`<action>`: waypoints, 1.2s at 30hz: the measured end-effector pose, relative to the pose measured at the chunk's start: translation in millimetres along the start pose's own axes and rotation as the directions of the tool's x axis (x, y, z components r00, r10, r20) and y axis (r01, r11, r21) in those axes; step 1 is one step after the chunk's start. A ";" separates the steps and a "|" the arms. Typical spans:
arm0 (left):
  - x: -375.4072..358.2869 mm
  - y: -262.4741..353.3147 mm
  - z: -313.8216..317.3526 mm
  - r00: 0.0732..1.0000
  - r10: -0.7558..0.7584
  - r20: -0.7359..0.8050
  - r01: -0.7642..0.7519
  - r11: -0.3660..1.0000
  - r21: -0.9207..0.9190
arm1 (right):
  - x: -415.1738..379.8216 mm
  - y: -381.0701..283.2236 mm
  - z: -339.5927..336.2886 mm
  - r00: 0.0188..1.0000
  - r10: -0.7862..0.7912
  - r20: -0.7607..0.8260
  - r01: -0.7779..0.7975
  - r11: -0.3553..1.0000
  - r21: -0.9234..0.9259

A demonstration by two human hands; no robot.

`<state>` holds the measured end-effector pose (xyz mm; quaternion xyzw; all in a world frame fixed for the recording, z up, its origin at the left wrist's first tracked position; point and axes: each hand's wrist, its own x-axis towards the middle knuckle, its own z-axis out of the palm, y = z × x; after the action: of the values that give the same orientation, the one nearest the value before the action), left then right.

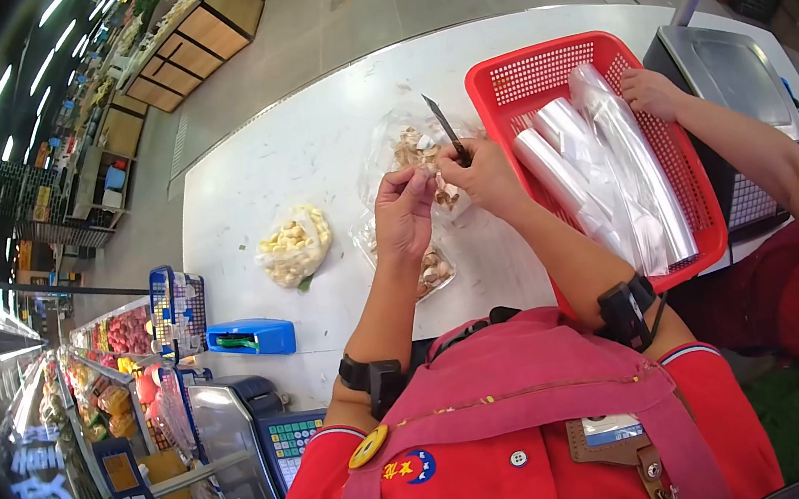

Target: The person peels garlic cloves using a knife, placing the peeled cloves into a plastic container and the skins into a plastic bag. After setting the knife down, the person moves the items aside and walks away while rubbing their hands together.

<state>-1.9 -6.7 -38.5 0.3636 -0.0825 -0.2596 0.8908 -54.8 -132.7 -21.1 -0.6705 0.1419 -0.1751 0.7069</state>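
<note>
My right hand (488, 175) is closed around a small knife (445, 124), its dark blade pointing up and away from me. Close beside it, my left hand (404, 213) pinches a small pale garlic clove (428, 174), mostly covered by the fingertips. Beyond and partly under my hands lies a clear plastic bag with dry garlic skins (414, 144). Unpeeled garlic (434, 272) shows in clear plastic below my wrists. To the left, a clear bag of peeled garlic cloves (295, 247) rests on the white table (240, 185).
A red basket (537, 67) with rolls of clear plastic bags (632, 158) stands at right. Another person's hand (654, 95) touches its rim, near a metal-topped scale (734, 69). At left are a blue box (252, 338) and a keypad scale (294, 443).
</note>
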 end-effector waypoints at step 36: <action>-8.1 14.0 15.6 0.983 0.181 0.004 -0.143 0.763 0.630 | -1.5 -0.8 -1.7 0.975 -0.212 0.060 0.220 0.951 -0.218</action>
<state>-8.4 -3.4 -17.2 0.6384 -0.1696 -0.1288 0.7397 -56.9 -133.6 -20.4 -0.7601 0.0739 -0.2223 0.6061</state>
